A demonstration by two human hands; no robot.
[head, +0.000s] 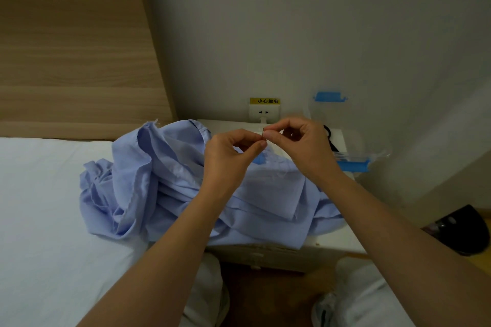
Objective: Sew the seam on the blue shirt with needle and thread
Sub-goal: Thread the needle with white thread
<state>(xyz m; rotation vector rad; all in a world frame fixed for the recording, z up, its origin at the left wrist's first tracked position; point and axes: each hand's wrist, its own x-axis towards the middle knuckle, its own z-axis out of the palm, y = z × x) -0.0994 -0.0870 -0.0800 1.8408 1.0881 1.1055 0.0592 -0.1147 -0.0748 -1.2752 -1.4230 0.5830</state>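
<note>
**A:** How far along is the sewing?

**B:** Barely begun, I'd judge. Both hands are raised above the blue shirt (164,180), not working in it. The right hand (305,146) pinches a small dark sliver, probably the needle (263,132), between thumb and forefinger. The left hand (231,156) has its thumb and forefinger pressed together just beside it, apparently on the thread, which is too fine to see. It looks like threading.

**A:** Any stitches in the seam?

**B:** None I can make out. The shirt lies crumpled, half on the white tabletop (342,241) and half spilling onto the bed (39,207). The seam would need finding and flattening first.

**A:** And room to move?

**B:** It's tight behind. The wall and its socket (264,112) stand just past the hands, and a clear box with blue latches (353,166) and black-handled scissors (329,135) sit at the right rear. The near tabletop edge is close under the shirt's hem. The bed side to the left is the open way for pulling thread through.
</note>
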